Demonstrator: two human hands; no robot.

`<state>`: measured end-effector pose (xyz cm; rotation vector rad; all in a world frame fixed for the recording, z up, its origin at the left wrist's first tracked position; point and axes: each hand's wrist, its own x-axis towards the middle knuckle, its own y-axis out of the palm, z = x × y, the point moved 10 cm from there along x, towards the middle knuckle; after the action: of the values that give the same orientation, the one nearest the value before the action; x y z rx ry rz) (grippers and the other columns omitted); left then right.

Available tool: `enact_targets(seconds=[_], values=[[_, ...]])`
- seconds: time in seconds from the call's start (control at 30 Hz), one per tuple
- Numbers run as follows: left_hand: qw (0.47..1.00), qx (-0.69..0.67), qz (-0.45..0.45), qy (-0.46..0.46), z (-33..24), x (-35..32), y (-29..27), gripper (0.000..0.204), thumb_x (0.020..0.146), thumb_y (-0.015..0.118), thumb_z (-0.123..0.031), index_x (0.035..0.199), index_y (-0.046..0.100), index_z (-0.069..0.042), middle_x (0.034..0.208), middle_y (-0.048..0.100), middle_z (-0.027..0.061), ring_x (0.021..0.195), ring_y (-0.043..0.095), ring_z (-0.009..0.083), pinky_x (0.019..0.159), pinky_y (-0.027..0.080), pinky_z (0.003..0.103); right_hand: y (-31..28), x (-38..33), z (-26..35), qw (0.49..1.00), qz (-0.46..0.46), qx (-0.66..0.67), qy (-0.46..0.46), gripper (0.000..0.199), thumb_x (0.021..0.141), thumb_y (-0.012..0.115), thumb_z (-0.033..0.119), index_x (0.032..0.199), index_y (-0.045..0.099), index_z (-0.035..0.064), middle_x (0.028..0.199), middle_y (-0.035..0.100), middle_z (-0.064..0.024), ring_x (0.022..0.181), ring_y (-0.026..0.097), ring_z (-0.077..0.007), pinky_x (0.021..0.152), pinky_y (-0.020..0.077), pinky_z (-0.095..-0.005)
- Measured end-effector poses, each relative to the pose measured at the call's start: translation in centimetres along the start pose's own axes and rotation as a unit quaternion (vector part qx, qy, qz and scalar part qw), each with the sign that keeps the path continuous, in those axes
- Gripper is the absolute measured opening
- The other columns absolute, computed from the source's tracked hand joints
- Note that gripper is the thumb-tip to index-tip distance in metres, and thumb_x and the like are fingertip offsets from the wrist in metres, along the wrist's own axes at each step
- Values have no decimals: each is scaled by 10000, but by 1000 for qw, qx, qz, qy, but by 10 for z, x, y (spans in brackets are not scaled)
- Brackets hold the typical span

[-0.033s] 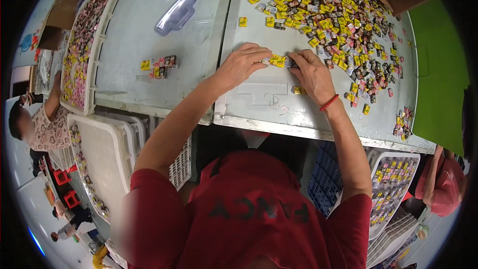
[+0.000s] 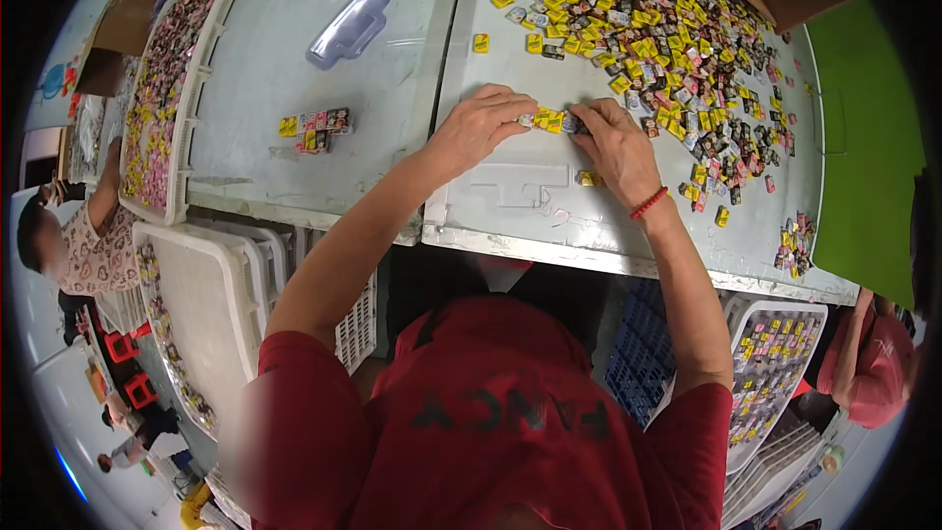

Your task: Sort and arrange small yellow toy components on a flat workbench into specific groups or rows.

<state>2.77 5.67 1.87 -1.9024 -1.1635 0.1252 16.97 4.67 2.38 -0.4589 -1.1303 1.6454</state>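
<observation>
Packets row (image 2: pixel 549 121) pinched between left hand (image 2: pixel 478 128) and right hand (image 2: pixel 615 147) fingertips, on table (image 2: pixel 510 206).

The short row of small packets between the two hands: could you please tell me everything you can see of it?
The row of small packets lies flat on the grey table top, near the lower edge of the big loose pile. It holds a few little rectangular pieces side by side, mostly yellow with a pale one at its left end and a dark one at its right; they look glossy. The left hand pinches its left end and the right hand its right end.
</observation>
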Motion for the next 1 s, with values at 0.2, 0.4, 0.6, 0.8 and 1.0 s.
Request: enact_targets(seconds=[0.2, 0.4, 0.6, 0.8, 1.0], values=[[1000, 0, -21, -1, -9, -6, -11, 284, 788, 686, -101, 1063, 657, -37, 1062, 671, 69, 1012, 586, 251, 867, 486, 343, -4, -5, 12, 999, 13, -1, 31, 342, 791, 685, 79, 1127, 624, 65, 1075, 601, -112, 883, 630, -291, 737, 522, -352], [1000, 6, -29, -2, -46, -48, -38, 274, 755, 701, -63, 1021, 653, -19, 1044, 663, 100, 1000, 595, 264, 859, 484, 347, -11, -18, 63, 999, 41, 8, -1, 332, 766, 699, 70, 1091, 635, 69, 1040, 599, -103, 878, 625, -283, 742, 526, -350], [999, 7, -37, -20, -41, -63, -25, 244, 745, 699, -43, 973, 636, 13, 1037, 638, 90, 951, 579, 261, 819, 492, 346, 11, -30, 60, 999, 51, 10, 16, 363, 734, 714, 58, 1091, 652, 71, 1035, 610, -111, 910, 610, -291, 763, 520, -358], [996, 15, -84, -4, -36, -74, -22, 253, 704, 730, -28, 940, 647, 11, 1002, 640, 82, 942, 591, 254, 796, 509, 332, 8, -42, 70, 999, -34, -1, -10, 347, 708, 730, 35, 1046, 654, 35, 1009, 623, -135, 915, 591, -311, 804, 498, -371], [990, 46, -133, 24, -44, -78, -24, 268, 681, 746, -18, 932, 657, 10, 986, 648, 75, 942, 595, 261, 787, 522, 331, 3, -62, 85, 984, -162, -72, 5, 305, 735, 692, -14, 1036, 644, -22, 1087, 622, -153, 1011, 561, -330, 893, 465, -395]])
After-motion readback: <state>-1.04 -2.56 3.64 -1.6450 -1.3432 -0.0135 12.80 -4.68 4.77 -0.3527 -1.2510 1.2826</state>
